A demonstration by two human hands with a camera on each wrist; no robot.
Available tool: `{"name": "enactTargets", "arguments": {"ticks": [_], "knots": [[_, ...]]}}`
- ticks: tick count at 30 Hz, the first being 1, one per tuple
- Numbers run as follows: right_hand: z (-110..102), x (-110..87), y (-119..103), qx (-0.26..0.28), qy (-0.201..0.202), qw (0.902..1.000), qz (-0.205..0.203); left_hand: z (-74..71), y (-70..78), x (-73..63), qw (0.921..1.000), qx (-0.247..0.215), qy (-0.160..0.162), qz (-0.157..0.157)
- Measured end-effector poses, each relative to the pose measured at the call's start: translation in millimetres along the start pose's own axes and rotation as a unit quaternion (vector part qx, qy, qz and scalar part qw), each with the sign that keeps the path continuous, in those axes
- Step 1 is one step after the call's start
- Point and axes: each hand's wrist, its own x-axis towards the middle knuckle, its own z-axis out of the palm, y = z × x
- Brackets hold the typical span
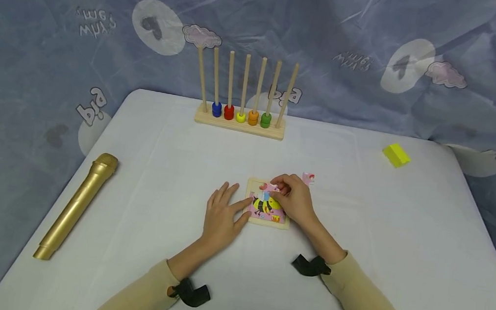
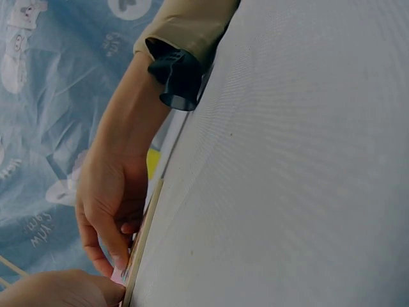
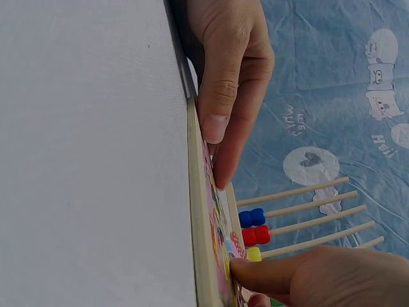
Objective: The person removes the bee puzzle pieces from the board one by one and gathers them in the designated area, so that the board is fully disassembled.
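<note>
A small wooden jigsaw puzzle (image 1: 268, 223) with a yellow-and-black bee on pink lies in the middle of the white table. My left hand (image 1: 221, 219) is spread at its left side, thumb and index fingertip resting at the frame's edge. Over the upper right of the puzzle, my right hand (image 1: 295, 202) pinches a pink puzzle piece (image 1: 273, 188) between thumb and curled index finger. Its other fingers fold in behind. Just beyond that hand a loose pink piece (image 1: 308, 178) lies on the cloth. From the right wrist, the puzzle board (image 3: 199, 211) appears nearly edge-on.
At the back stands a wooden peg rack (image 1: 239, 124) with coloured beads low on several of its rods. A gold microphone (image 1: 77, 206) lies along the left side. Toward the back right is a yellow block (image 1: 396, 155). Behind the table hangs a blue-grey patterned cloth (image 1: 260, 18).
</note>
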Motion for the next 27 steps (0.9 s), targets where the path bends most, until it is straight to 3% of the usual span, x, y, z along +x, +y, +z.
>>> {"name": "enactTargets", "arguments": {"ticks": [18,27], "knots": [[0.6,-1.3,-3.2,0.034,0.01,0.9993,0.009,1.5,-1.3,-0.8,0.9999,0.001,0.01,0.01],[-3.3,-1.0,-8.6,0.066,0.026,0.9966,0.041,-0.3,-2.0,0.0,1.0,-0.004,0.002,0.005]]}}
